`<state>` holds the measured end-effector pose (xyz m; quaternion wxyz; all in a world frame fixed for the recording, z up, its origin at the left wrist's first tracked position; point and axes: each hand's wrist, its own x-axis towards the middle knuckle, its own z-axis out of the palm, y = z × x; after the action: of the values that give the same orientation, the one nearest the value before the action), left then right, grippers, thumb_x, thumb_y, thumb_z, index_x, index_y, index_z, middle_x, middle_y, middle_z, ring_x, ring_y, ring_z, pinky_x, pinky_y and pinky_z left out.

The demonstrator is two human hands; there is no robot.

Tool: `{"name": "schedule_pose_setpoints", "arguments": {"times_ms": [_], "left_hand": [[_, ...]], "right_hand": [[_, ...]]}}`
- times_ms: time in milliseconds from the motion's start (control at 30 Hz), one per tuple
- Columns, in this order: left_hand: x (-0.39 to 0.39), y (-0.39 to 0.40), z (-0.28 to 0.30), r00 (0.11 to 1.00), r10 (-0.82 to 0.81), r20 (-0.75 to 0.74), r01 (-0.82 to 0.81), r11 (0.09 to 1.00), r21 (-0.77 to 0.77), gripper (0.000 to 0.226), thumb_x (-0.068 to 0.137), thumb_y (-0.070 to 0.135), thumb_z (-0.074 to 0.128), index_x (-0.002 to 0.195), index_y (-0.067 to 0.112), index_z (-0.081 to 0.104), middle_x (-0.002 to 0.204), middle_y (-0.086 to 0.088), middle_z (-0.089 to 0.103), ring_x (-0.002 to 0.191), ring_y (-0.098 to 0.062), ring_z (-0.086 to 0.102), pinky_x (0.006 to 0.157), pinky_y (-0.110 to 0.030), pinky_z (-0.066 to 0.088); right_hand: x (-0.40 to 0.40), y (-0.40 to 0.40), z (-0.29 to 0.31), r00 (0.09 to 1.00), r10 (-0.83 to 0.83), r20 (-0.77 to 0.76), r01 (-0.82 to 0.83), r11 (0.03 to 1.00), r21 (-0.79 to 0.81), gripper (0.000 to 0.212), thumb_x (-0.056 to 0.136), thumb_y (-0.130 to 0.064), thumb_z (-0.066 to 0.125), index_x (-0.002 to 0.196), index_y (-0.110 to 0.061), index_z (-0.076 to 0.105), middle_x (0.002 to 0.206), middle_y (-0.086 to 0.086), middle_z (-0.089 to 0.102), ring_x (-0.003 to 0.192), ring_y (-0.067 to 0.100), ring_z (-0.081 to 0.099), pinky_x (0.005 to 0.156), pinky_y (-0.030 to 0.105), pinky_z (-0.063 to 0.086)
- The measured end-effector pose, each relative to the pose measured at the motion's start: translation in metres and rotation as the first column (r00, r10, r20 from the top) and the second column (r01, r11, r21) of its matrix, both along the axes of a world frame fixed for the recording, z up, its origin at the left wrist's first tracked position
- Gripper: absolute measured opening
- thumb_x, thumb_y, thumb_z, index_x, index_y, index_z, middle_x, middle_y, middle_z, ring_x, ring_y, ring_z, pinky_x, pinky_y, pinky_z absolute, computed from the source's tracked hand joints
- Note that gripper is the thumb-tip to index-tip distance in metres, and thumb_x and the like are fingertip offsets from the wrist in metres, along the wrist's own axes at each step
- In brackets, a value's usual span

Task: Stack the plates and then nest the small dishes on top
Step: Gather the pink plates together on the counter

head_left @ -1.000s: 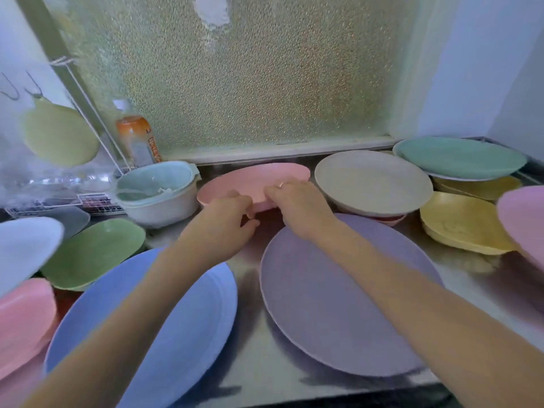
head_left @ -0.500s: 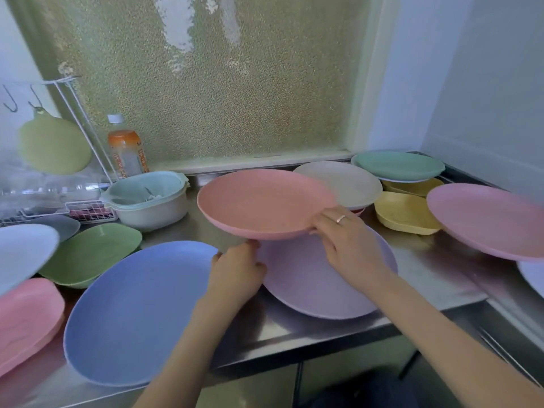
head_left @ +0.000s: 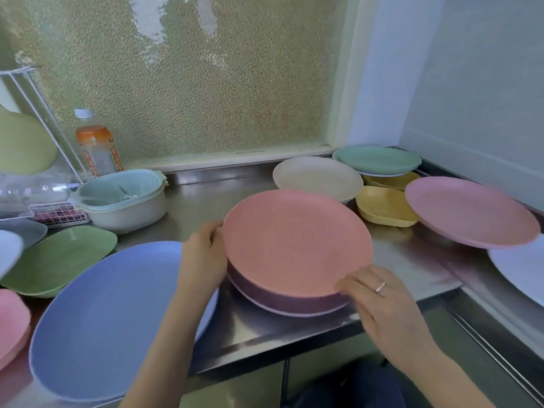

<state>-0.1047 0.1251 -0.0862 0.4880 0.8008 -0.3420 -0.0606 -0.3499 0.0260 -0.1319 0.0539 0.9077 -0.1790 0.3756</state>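
A salmon-pink plate (head_left: 295, 241) sits over the purple plate (head_left: 294, 304) near the counter's front edge, covering most of it. My left hand (head_left: 203, 257) grips the pink plate's left rim. Its near right rim is held by my right hand (head_left: 382, 304), which wears a ring. A large blue plate (head_left: 109, 313) lies to the left. Behind are a cream plate (head_left: 318, 176), a teal plate (head_left: 376, 160), a mauve-pink plate (head_left: 471, 210) and small yellow dishes (head_left: 385, 209). A green dish (head_left: 59, 257) and a pink dish (head_left: 11, 319) lie at the left.
A lidded tub (head_left: 120, 198), an orange-capped bottle (head_left: 97, 145) and a wire rack (head_left: 44, 136) stand at the back left. A white plate (head_left: 521, 269) lies at the right edge. The steel counter (head_left: 412, 263) ends in a front edge; a frosted window backs it.
Both hands lifted the salmon-pink plate from the back of the counter, carried it toward me and lowered it onto the purple plate.
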Motion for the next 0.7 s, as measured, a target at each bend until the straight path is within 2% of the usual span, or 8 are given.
{"name": "schedule_pose_setpoints", "arguments": {"times_ms": [67, 100, 200, 367, 433, 533, 600, 700], "left_hand": [[0.001, 0.000, -0.004, 1.000, -0.030, 0.002, 0.030, 0.997, 0.066, 0.029, 0.093, 0.022, 0.037, 0.087, 0.006, 0.061, 0.076, -0.009, 0.061, 0.073, -0.025, 0.050, 0.059, -0.029, 0.036], [0.002, 0.000, -0.007, 0.999, -0.049, 0.024, 0.046, 0.992, 0.114, 0.028, 0.092, 0.021, 0.038, 0.091, 0.003, 0.060, 0.080, -0.015, 0.063, 0.074, -0.028, 0.052, 0.061, -0.032, 0.037], [0.002, 0.000, -0.015, 0.991, -0.101, 0.093, 0.076, 0.967, 0.245, 0.024, 0.090, 0.010, 0.039, 0.103, 0.007, 0.059, 0.095, -0.012, 0.067, 0.086, -0.032, 0.054, 0.069, -0.035, 0.039], [0.000, -0.001, -0.022, 0.973, -0.128, 0.194, 0.065, 0.952, 0.300, 0.033, 0.086, 0.001, 0.037, 0.109, 0.010, 0.059, 0.094, -0.013, 0.066, 0.083, -0.032, 0.051, 0.081, -0.036, 0.039], [0.000, -0.002, -0.024, 0.963, -0.131, 0.236, 0.051, 0.947, 0.318, 0.034, 0.085, -0.001, 0.037, 0.109, 0.010, 0.058, 0.093, -0.013, 0.066, 0.080, -0.030, 0.047, 0.085, -0.037, 0.037], [0.000, -0.003, -0.025, 0.960, -0.130, 0.248, 0.041, 0.942, 0.333, 0.032, 0.084, -0.002, 0.036, 0.107, 0.008, 0.056, 0.086, -0.011, 0.059, 0.080, -0.033, 0.048, 0.091, -0.043, 0.039], [-0.001, -0.003, -0.026, 0.958, -0.129, 0.255, 0.038, 0.942, 0.334, 0.032, 0.084, -0.004, 0.035, 0.107, 0.007, 0.054, 0.085, -0.010, 0.056, 0.082, -0.036, 0.051, 0.094, -0.047, 0.039], [-0.002, -0.003, -0.026, 0.954, -0.135, 0.269, 0.044, 0.946, 0.320, 0.037, 0.084, -0.005, 0.034, 0.111, 0.008, 0.054, 0.086, -0.011, 0.056, 0.084, -0.037, 0.052, 0.095, -0.048, 0.039]], "right_hand": [[-0.002, 0.002, -0.003, 1.000, 0.018, -0.004, -0.018, 1.000, 0.017, 0.028, 0.072, -0.002, 0.045, 0.081, -0.009, 0.071, 0.082, 0.003, 0.068, 0.084, 0.017, 0.052, 0.081, 0.026, 0.041], [-0.003, 0.002, -0.003, 1.000, 0.029, -0.006, -0.028, 0.998, 0.049, 0.028, 0.070, 0.001, 0.047, 0.081, -0.010, 0.070, 0.083, 0.003, 0.068, 0.084, 0.016, 0.052, 0.079, 0.025, 0.040], [-0.006, -0.001, 0.001, 0.997, 0.067, -0.031, -0.063, 0.989, 0.131, 0.024, 0.068, 0.003, 0.054, 0.081, -0.012, 0.067, 0.083, -0.001, 0.065, 0.082, 0.012, 0.051, 0.074, 0.023, 0.040], [-0.014, -0.002, 0.007, 0.984, 0.148, -0.103, -0.119, 0.960, 0.252, 0.018, 0.089, -0.025, 0.046, 0.089, -0.023, 0.065, 0.091, -0.014, 0.059, 0.088, 0.003, 0.050, 0.078, 0.016, 0.038], [-0.014, -0.002, 0.008, 0.986, 0.156, -0.062, -0.125, 0.931, 0.342, 0.023, 0.092, -0.040, 0.046, 0.090, -0.028, 0.066, 0.094, -0.019, 0.059, 0.092, -0.002, 0.051, 0.082, 0.014, 0.038], [-0.007, -0.005, 0.019, 0.992, 0.056, 0.115, -0.107, 0.855, 0.508, 0.035, 0.088, -0.057, 0.041, 0.100, -0.034, 0.065, 0.108, -0.024, 0.060, 0.105, -0.002, 0.051, 0.091, 0.014, 0.037], [0.004, -0.017, 0.025, 0.982, -0.109, 0.153, -0.003, 0.805, 0.594, 0.044, 0.089, -0.057, 0.037, 0.118, -0.032, 0.058, 0.125, -0.018, 0.057, 0.116, 0.003, 0.048, 0.098, 0.022, 0.034], [0.023, -0.038, 0.028, 0.945, -0.319, -0.069, 0.265, 0.627, 0.733, 0.053, 0.093, -0.035, 0.047, 0.142, -0.020, 0.034, 0.145, -0.002, 0.041, 0.132, 0.018, 0.037, 0.104, 0.031, 0.028]]}}
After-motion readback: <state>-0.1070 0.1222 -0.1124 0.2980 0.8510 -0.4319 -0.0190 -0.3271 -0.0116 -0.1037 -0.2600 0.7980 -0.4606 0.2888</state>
